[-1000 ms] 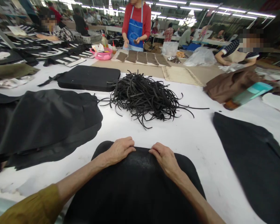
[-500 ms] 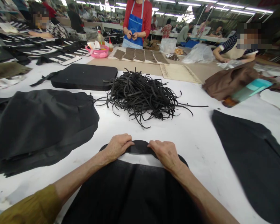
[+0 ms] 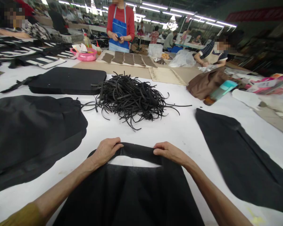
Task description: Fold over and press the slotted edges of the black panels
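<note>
A large black leather-like panel (image 3: 132, 191) lies in front of me, with a wide slot cut near its far edge. The strip beyond that slot forms a black band (image 3: 138, 150). My left hand (image 3: 108, 150) pinches the band's left part, thumb and fingers closed on it. At the band's right part my right hand (image 3: 168, 151) grips it the same way. White table surface shows through the slot. Beyond the panel rests a loose heap of thin black strips (image 3: 134, 99).
Black sheets (image 3: 33, 135) are piled at left, and another black panel (image 3: 238, 153) lies at right. Farther back are a stack of black pieces (image 3: 68, 80), a pink basket (image 3: 86, 56), brown cloth (image 3: 206, 83) and a teal-capped bottle (image 3: 221, 91). A person in a blue apron (image 3: 119, 31) stands across the table.
My view has turned right, so the surroundings sit farther left. My right hand has shifted outward along the band, widening the gap between my hands, and the band looks straighter.
</note>
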`<act>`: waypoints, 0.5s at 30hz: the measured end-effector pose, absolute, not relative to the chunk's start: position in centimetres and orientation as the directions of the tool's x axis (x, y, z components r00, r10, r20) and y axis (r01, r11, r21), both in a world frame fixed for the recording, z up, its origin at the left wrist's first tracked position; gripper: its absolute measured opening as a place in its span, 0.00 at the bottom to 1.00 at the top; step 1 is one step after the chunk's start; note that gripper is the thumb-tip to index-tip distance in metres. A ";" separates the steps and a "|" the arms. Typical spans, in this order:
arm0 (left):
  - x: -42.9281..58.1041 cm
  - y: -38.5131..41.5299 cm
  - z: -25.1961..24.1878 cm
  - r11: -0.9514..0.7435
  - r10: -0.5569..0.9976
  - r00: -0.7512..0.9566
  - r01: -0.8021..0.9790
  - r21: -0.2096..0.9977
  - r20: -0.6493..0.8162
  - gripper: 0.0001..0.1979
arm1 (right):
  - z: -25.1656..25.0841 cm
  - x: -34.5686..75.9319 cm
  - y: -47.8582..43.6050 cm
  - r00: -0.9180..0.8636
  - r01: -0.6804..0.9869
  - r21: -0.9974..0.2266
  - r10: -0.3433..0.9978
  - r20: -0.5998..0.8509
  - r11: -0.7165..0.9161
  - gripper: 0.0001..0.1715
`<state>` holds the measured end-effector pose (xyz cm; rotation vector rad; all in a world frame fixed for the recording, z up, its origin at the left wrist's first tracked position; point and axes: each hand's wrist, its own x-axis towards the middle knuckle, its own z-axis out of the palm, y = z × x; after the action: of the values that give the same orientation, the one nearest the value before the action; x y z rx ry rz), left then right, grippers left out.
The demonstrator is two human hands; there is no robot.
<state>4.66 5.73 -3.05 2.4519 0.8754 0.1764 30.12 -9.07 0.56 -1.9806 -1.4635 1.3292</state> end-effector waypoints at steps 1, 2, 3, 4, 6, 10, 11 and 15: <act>4.7 5.8 -2.9 -0.623 0.632 0.772 0.555 0.552 -0.064 0.12 | 0.7 30.5 -9.9 0.030 0.548 -0.721 0.871 -0.490 -0.424 0.13; 4.7 5.8 -2.9 -0.596 0.642 0.764 0.554 0.581 -0.070 0.13 | 0.7 30.8 -10.8 0.045 0.554 -0.709 0.866 -0.498 -0.436 0.12; 4.8 5.8 -2.8 -0.572 0.651 0.756 0.552 0.607 -0.074 0.14 | 0.6 31.0 -11.6 0.076 0.577 -0.685 0.864 -0.497 -0.445 0.11; 4.8 5.8 -2.8 -0.550 0.660 0.748 0.550 0.629 -0.076 0.15 | 0.5 31.1 -12.3 0.123 0.614 -0.650 0.868 -0.482 -0.448 0.09; 4.9 5.9 -2.9 -0.518 0.676 0.733 0.548 0.656 -0.079 0.16 | 0.2 31.0 -13.5 0.244 0.706 -0.547 0.880 -0.408 -0.449 0.09; 5.3 6.0 -2.7 -0.528 0.709 0.703 0.581 0.619 -0.056 0.17 | -0.6 29.9 -14.4 0.397 0.836 -0.319 0.893 -0.212 -0.447 0.12; 5.3 6.1 -2.6 -0.530 0.722 0.691 0.594 0.605 -0.046 0.17 | -0.8 29.7 -14.5 0.410 0.847 -0.292 0.896 -0.173 -0.444 0.13; 4.3 6.6 -1.1 -0.469 0.743 0.658 0.644 0.604 -0.124 0.19 | -1.4 29.8 -14.9 0.473 0.795 -0.367 0.873 -0.120 -0.482 0.13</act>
<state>4.27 6.65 -1.06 2.2472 1.0693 0.2051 29.79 -14.93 -1.41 -2.4627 -1.4273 0.4266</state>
